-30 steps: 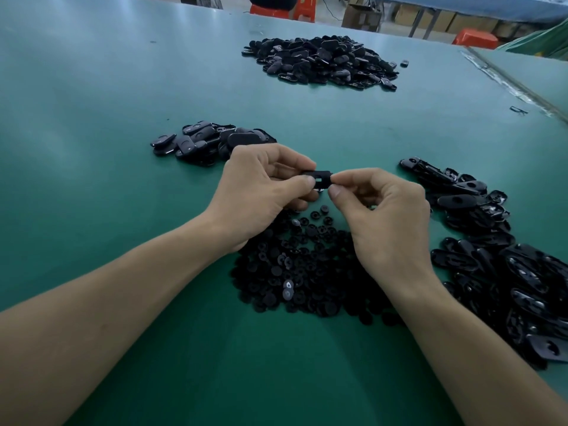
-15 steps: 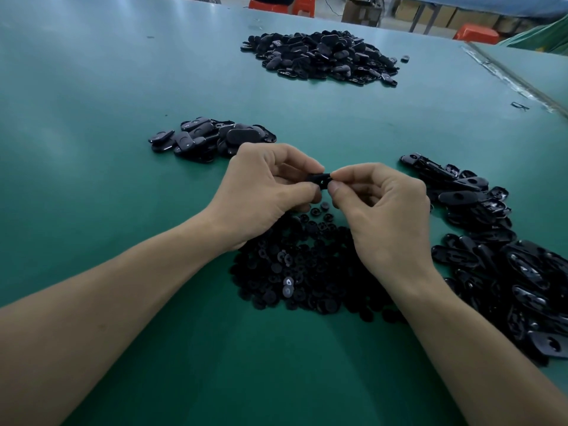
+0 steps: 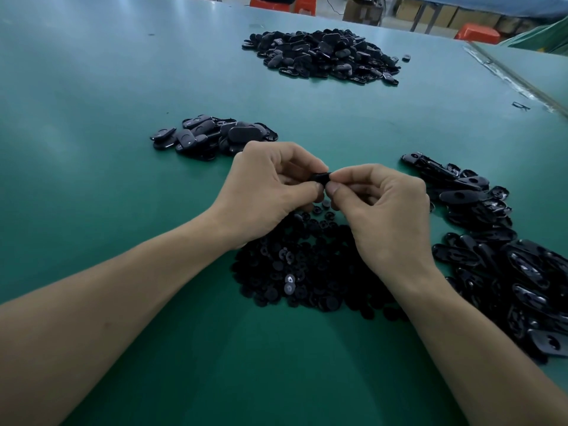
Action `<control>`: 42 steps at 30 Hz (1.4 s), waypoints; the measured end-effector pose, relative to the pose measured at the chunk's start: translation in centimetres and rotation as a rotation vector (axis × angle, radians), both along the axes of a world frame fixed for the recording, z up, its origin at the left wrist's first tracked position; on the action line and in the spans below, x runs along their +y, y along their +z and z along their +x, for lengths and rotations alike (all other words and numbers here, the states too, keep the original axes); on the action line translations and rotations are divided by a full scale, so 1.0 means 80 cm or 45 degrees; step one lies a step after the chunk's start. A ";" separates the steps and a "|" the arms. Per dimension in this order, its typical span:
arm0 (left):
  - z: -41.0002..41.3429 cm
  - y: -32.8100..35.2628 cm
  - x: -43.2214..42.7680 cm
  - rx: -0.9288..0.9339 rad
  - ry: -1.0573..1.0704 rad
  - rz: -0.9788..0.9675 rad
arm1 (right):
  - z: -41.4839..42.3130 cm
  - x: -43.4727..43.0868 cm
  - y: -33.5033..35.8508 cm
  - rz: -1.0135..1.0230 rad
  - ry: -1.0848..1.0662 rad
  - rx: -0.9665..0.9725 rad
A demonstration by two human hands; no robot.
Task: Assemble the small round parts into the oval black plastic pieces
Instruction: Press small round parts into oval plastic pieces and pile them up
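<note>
Above the green table, my left hand [image 3: 270, 186] and my right hand [image 3: 381, 207] meet fingertip to fingertip on one oval black plastic piece [image 3: 320, 178], each pinching an end between thumb and forefinger. Most of that piece is hidden by the fingers, and whether a round part is in it cannot be told. Below the hands lies a heap of small round black parts [image 3: 307, 265]. A pile of open oval black pieces [image 3: 504, 247] spreads along the right.
A small group of oval pieces [image 3: 212, 136] lies just beyond my left hand. A big heap of similar pieces [image 3: 322, 55] sits far back in the centre. The green table [image 3: 92, 149] runs wide to the left. Red stools and cardboard boxes stand past its far edge.
My two hands have closed in on each other, so the oval piece shows less between the fingertips. The view has tilted slightly; the piles have not moved.
</note>
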State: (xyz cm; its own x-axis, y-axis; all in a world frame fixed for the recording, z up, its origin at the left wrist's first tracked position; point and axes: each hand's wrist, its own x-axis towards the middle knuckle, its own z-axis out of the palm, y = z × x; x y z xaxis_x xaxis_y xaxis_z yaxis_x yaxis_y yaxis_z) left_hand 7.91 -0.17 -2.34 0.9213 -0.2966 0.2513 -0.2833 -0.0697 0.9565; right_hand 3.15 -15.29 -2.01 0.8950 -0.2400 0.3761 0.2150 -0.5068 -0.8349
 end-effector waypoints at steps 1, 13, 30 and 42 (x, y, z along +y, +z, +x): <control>0.001 0.000 0.000 0.001 0.004 -0.003 | 0.000 0.000 0.000 0.007 0.004 0.000; 0.001 0.000 0.001 0.001 -0.041 0.006 | 0.002 -0.003 -0.003 0.004 -0.092 0.037; 0.003 0.002 0.002 0.138 -0.087 -0.188 | 0.001 -0.004 -0.003 0.188 0.075 0.082; 0.004 0.002 0.003 0.174 -0.084 -0.182 | 0.004 -0.005 0.000 0.271 0.222 0.096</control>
